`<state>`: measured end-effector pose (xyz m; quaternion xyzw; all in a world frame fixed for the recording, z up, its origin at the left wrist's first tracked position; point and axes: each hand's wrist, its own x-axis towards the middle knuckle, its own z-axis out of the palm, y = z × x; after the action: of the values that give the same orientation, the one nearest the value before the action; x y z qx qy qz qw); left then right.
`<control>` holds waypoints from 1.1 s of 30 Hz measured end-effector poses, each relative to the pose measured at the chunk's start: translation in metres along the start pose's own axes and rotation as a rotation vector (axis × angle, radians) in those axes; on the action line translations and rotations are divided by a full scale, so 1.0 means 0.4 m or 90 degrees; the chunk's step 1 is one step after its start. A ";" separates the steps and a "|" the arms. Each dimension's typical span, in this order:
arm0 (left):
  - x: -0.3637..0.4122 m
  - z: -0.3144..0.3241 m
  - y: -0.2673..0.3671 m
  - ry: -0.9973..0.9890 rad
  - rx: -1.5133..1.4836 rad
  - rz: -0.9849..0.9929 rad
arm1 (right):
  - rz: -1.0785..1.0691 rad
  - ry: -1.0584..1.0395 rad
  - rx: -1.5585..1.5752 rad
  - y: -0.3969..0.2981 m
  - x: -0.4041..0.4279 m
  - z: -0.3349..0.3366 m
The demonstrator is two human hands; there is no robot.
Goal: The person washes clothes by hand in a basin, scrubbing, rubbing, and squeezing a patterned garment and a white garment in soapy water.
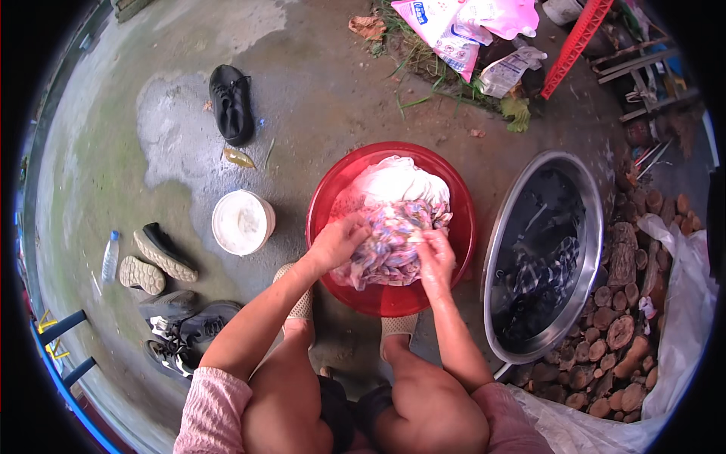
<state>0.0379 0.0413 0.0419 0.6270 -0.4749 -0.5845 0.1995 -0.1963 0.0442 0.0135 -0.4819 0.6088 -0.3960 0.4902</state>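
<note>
Between my feet and just beyond them stands a red plastic basin (391,303). A wet floral-patterned cloth (385,247) lies bunched in it, in pinks, purples and blues. Behind that, a white cloth (405,179) rests against the far side of the basin. My left hand (343,238) grips the floral cloth at its left side, fingers curled. At its right side my right hand (437,255) pinches a fold of the same cloth between thumb and fingers. Part of the cloth between the hands looks blurred.
Dark water and checked clothing fill a large metal tub (592,227) on the right, beside stacked firewood (601,340). To the left are a white bucket (244,221), several shoes (187,323), a black shoe (231,105) and a plastic bottle (110,258). Pink bags (454,34) lie ahead near a red post (575,48).
</note>
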 end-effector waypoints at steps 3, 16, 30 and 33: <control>-0.014 0.016 -0.037 -0.123 0.298 0.090 | 0.112 0.101 0.166 -0.013 0.006 -0.047; 0.017 0.046 -0.033 0.074 0.025 0.345 | 0.193 -0.088 0.566 -0.127 0.007 -0.064; -0.059 0.173 -0.055 -0.165 -0.089 0.302 | 0.317 -0.101 0.102 -0.051 0.003 -0.027; -0.021 0.111 -0.024 0.127 -0.030 0.200 | 0.228 -0.042 0.295 -0.045 -0.021 -0.056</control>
<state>0.0015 0.0664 0.0284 0.5953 -0.5309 -0.4919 0.3488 -0.2141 0.0487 0.0369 -0.2545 0.5613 -0.4157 0.6689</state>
